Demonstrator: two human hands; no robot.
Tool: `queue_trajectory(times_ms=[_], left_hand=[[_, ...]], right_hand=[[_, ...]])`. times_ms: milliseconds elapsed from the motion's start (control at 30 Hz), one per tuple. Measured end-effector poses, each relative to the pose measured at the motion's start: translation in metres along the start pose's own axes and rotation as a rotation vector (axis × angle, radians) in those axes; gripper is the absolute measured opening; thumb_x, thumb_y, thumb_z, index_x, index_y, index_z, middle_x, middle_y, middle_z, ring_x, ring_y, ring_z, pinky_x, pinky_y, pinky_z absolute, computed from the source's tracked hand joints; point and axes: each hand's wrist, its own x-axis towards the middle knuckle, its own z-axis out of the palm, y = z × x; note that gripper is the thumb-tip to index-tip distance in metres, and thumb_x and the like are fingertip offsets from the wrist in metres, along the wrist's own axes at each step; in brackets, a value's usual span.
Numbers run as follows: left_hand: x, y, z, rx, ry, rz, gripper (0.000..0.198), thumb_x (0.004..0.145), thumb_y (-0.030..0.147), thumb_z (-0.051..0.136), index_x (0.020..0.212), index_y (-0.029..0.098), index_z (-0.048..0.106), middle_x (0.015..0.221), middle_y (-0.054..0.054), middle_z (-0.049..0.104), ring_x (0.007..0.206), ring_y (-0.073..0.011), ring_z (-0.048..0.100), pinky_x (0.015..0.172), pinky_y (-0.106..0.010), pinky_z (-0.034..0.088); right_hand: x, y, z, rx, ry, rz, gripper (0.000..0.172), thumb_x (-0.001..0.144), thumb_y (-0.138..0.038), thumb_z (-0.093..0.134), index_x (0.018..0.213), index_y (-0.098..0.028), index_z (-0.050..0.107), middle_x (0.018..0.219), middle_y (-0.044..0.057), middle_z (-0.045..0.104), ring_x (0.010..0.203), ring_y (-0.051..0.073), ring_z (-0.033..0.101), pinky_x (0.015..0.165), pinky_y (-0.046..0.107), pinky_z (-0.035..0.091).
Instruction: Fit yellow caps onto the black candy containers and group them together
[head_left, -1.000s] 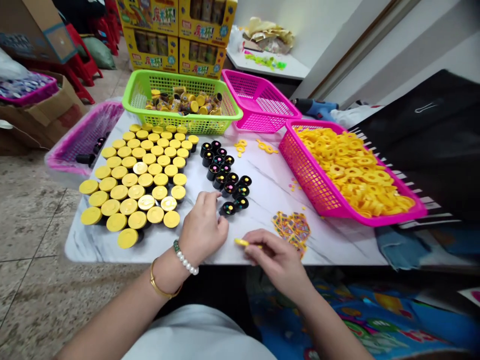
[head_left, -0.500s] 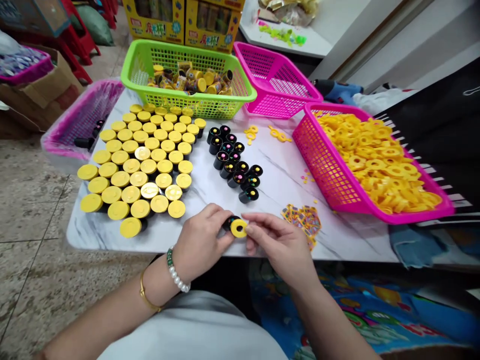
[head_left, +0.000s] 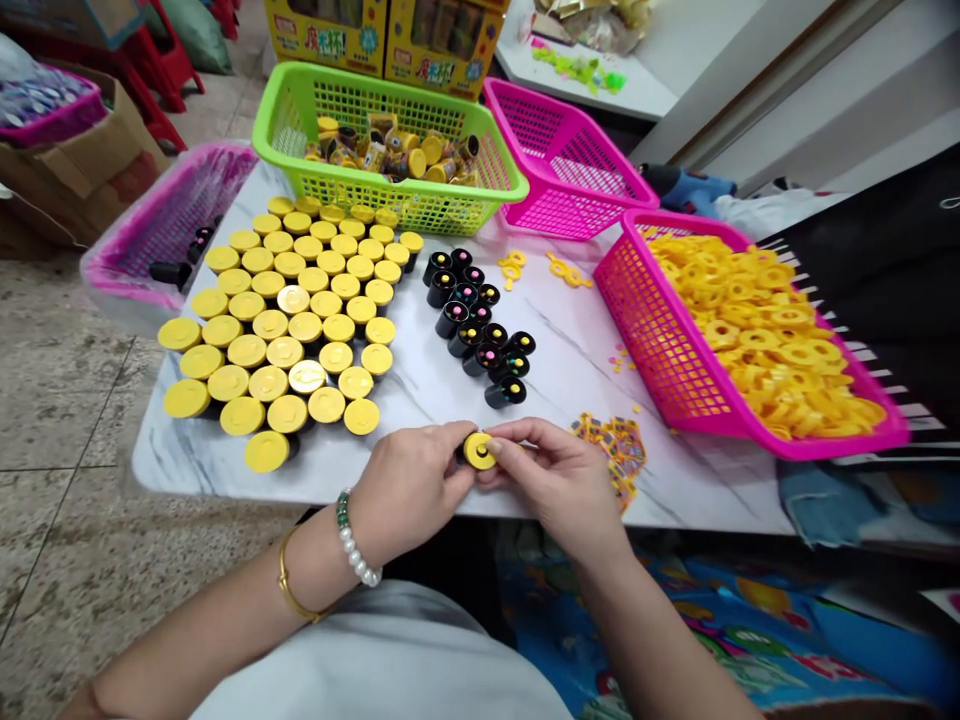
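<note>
Near the table's front edge, my left hand (head_left: 412, 485) is closed round a small black cup, mostly hidden by my fingers. Thumb and fingers of my right hand (head_left: 559, 480) pinch a yellow ring (head_left: 478, 451) with a hole in its middle, held against the cup's mouth. Just beyond stands a cluster of open black cups (head_left: 486, 357) with pink, yellow and green bits inside. To the left, many black cups topped with yellow lids (head_left: 268, 383) stand close together. Small printed yellow packets (head_left: 616, 450) lie in a pile right of my right hand.
A pink basket (head_left: 675, 370) heaped with yellow rings (head_left: 772, 330) stands at right. Behind are a green basket (head_left: 390, 190) of wrapped cups and another pink basket (head_left: 570, 195). Joined yellow rings (head_left: 568, 270) lie on the white table (head_left: 555, 340). A plastic-lined pink basket (head_left: 135, 250) sits at left.
My right hand has brought the yellow ring closer onto the black cup, and the hands are nearer each other. The view has shifted slightly.
</note>
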Motion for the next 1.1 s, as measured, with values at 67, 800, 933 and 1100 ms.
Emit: queue_trajectory(times_ms=[67,800,933,1100], left_hand=[[0.0,0.0,-0.001,-0.021,-0.02,-0.018,0.019,0.086,0.02,0.058,0.102,0.023,0.067,0.076,0.002,0.069,0.065,-0.0135,0.06,0.063,-0.023,0.041],[0.004,0.01,-0.001,-0.272,0.0,-0.064,0.029,0.097,0.03,0.044,0.098,0.019,0.071,0.064,0.002,0.065,0.054,-0.0102,0.054,0.054,-0.02,0.038],[0.003,0.006,0.003,-0.267,-0.027,-0.028,0.026,0.096,0.029,0.047,0.103,0.018,0.069,0.062,0.003,0.061,0.054,-0.0099,0.053,0.054,-0.019,0.038],[0.002,0.005,0.004,-0.257,-0.052,-0.025,0.024,0.087,0.016,0.059,0.109,0.021,0.068,0.067,0.005,0.064,0.056,-0.009,0.054,0.057,-0.018,0.04]], right_hand=[[-0.001,-0.002,0.0,-0.06,0.011,-0.077,0.024,0.074,-0.039,0.079,0.08,-0.017,0.073,0.064,0.004,0.073,0.055,0.016,0.069,0.057,0.028,0.062],[-0.001,0.009,-0.001,-0.091,-0.055,-0.02,0.029,0.083,-0.048,0.067,0.084,-0.02,0.057,0.046,-0.007,0.053,0.04,0.009,0.05,0.041,0.02,0.04],[-0.003,0.018,-0.001,0.004,-0.026,-0.04,0.03,0.083,-0.048,0.068,0.083,-0.02,0.057,0.042,-0.009,0.046,0.035,0.008,0.041,0.036,0.019,0.032],[0.0,0.023,-0.006,0.076,-0.044,-0.092,0.026,0.085,-0.044,0.067,0.083,-0.019,0.059,0.042,-0.008,0.051,0.036,0.008,0.046,0.039,0.019,0.039]])
